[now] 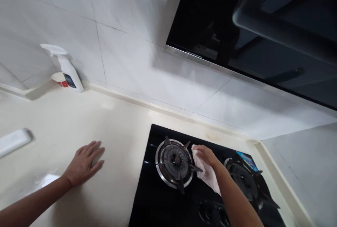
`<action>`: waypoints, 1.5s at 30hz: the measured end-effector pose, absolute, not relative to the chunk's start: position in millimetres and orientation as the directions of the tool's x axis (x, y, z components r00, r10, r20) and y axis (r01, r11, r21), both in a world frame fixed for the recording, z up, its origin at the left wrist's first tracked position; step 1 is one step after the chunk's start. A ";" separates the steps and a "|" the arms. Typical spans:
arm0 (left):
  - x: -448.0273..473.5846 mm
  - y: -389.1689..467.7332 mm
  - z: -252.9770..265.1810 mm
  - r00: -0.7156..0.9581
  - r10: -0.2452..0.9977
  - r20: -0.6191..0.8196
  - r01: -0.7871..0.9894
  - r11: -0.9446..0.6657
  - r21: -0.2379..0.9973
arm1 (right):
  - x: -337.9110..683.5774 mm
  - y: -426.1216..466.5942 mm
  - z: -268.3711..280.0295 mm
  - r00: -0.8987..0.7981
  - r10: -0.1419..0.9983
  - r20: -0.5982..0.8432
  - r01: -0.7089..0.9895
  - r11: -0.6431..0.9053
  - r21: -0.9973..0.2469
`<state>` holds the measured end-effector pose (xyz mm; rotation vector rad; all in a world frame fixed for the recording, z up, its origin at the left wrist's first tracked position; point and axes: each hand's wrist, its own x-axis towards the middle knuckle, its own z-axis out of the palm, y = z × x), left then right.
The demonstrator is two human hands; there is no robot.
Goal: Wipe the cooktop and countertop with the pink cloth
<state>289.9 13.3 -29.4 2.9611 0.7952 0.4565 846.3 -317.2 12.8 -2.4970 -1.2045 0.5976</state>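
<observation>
My right hand (206, 154) grips a pale cloth (207, 177), which hangs down under my wrist onto the black glass gas stove (160, 202). That hand is just right of the left burner (175, 163), between it and the right burner (243, 181), which my forearm partly hides. Flat on the cream countertop (118, 132), left of the stove, rests my left hand (83, 163), its fingers stretched out and nothing in it.
A white spray bottle (68, 70) and a red-and-white tub (60, 78) stand against the tiled wall at the back left. At the left edge lies a white oblong object (14, 141). A black range hood (252, 40) overhangs the stove. A blue sticker (246, 160) marks the stove's far right corner.
</observation>
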 end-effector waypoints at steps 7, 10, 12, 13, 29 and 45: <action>288.7 11.4 -28.1 0.827 0.502 0.254 0.490 -0.864 0.112 | 877.8 -241.7 16.3 0.711 0.661 -0.241 0.587 -0.746 -0.315; 288.1 10.7 -29.9 0.825 0.504 0.255 0.489 -0.863 0.124 | 874.3 -219.6 20.2 0.601 0.730 -0.325 0.628 -0.683 -0.373; 287.7 10.2 -30.7 0.824 0.505 0.257 0.489 -0.863 0.129 | 867.6 -209.1 21.9 0.486 0.787 -0.379 0.653 -0.616 -0.441; 287.6 10.0 -30.9 0.823 0.506 0.258 0.489 -0.862 0.130 | 864.4 -204.9 22.8 0.432 0.808 -0.400 0.659 -0.586 -0.472; 288.5 8.8 -23.4 0.823 0.525 0.216 0.507 -0.851 0.139 | 846.4 -178.4 24.2 0.210 0.860 -0.465 0.692 -0.467 -0.551; 293.4 12.3 -22.9 0.826 0.513 0.233 0.486 -0.858 0.164 | 842.0 -369.0 9.7 0.861 0.488 -0.145 0.476 -0.872 -0.113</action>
